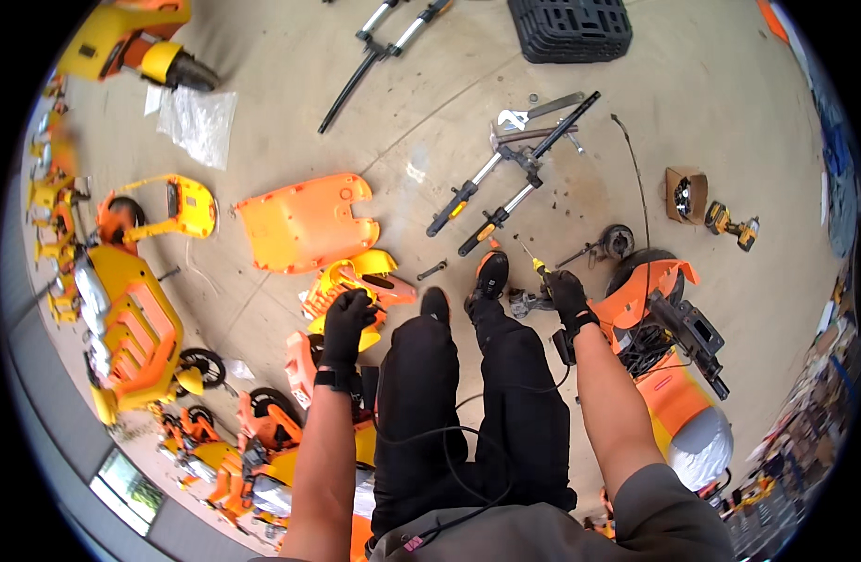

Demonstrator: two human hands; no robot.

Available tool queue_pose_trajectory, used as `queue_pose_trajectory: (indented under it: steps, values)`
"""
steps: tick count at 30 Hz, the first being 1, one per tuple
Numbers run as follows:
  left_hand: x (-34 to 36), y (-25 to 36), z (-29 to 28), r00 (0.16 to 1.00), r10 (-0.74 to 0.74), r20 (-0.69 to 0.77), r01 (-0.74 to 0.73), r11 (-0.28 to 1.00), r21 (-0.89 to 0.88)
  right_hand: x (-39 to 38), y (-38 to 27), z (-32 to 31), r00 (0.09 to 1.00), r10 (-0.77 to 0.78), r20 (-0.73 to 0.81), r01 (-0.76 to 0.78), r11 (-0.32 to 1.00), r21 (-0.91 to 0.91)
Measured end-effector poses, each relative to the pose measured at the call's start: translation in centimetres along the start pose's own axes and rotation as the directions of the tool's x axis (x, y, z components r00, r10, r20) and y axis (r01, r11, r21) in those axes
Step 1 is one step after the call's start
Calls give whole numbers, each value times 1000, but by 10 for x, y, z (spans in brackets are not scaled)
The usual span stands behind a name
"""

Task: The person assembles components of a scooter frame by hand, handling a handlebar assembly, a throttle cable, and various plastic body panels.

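Note:
My right hand (568, 298), in a dark glove, is closed round the yellow handle of a screwdriver (540, 267). Its thin shaft points up and to the left, toward the fork legs on the floor. My left hand (349, 325), gloved too, is curled closed above orange and yellow plastic parts (344, 286); whatever may be in its fingers is hidden. Beyond my shoes lies a front fork (517, 178) with two silver and black legs. By my right hand stands an orange and yellow scooter (644, 304), its cables exposed.
An adjustable wrench (515, 119) lies past the fork. To the right are a small cardboard box (685, 194) of parts and a yellow drill (733, 228). A large orange panel (304, 223) lies at left, near several scooters (135, 328). Black crates (571, 30) are stacked far off.

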State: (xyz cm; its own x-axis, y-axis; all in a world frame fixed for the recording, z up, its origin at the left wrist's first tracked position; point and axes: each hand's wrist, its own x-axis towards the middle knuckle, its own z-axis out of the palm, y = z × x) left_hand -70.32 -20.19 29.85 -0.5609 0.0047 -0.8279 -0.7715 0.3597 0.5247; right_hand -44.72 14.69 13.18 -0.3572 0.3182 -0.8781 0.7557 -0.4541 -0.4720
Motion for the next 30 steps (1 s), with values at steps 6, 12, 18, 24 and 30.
queue_pose_trajectory:
  steps: [6,12,18,24,30]
  values:
    - [18,145,58,982,147,115,-159,982,102,2,-27,-1,988,111,-106,-95,986,140]
    - [92,240,110,949,149,278,-211,955,208,31,-48,-12,970,174,-173,-145,975,170]
    - [186,333,160,831,134,540,-386,838,386,15,-88,-9,889,330,-316,-207,907,366]
    - [214,435,181,861,-27,508,-261,833,487,-1,-165,37,832,497,-247,-308,784,539]
    - [227,486,209,863,-119,492,-248,748,616,32,-234,71,927,330,-178,-99,673,733]
